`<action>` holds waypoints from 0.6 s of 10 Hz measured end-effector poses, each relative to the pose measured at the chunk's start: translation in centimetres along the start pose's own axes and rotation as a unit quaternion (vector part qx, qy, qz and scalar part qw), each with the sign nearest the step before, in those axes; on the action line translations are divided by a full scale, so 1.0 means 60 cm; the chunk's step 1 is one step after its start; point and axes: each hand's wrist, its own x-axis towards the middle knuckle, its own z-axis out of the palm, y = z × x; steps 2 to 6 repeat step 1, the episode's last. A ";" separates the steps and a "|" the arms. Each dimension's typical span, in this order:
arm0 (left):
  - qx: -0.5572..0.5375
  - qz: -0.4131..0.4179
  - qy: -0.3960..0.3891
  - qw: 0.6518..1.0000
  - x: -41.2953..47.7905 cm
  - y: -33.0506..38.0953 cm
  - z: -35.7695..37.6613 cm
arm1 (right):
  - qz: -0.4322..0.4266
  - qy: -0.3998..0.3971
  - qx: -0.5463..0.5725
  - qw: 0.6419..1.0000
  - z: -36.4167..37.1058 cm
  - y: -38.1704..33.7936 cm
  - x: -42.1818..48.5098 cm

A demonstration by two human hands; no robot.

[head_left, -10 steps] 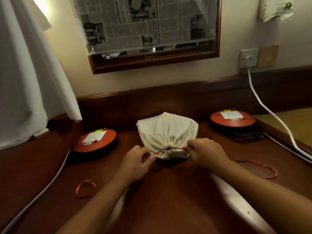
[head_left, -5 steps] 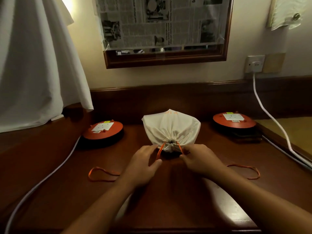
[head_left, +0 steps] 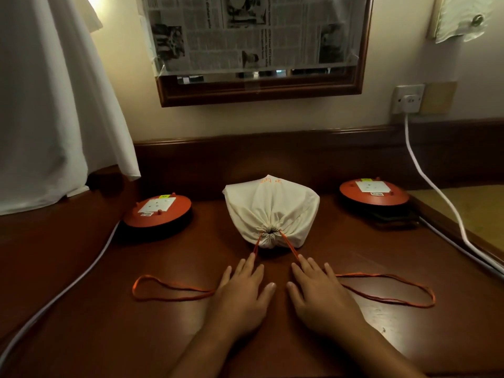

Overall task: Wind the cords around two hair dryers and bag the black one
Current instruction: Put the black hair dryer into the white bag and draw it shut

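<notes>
A cream cloth drawstring bag sits bulging at the middle of the wooden desk, its mouth cinched tight and facing me. Whatever is inside is hidden. Two orange drawstrings leave the mouth; the left drawstring loop lies to the left, the right drawstring loop to the right. My left hand and my right hand lie flat on the desk just in front of the bag, fingers spread, resting over the strings. No hair dryer is visible.
Two round orange cord reels stand on the desk, the left reel and the right reel. White cables run from them, one cable up to a wall socket. A white curtain hangs at left; a framed mirror covered with newspaper is above.
Both hands let go of the drawstrings at the bag's mouth and drew back toward me, flattening on the desk. The string loops now lie slack to either side.
</notes>
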 end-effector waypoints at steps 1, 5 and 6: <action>-0.005 -0.002 0.002 1.000 -0.006 0.002 -0.006 | 0.004 -0.006 0.002 1.000 -0.005 -0.001 -0.001; -0.005 -0.002 0.002 1.000 -0.006 0.002 -0.006 | 0.004 -0.006 0.002 1.000 -0.005 -0.001 -0.001; -0.005 -0.002 0.002 1.000 -0.006 0.002 -0.006 | 0.004 -0.006 0.002 1.000 -0.005 -0.001 -0.001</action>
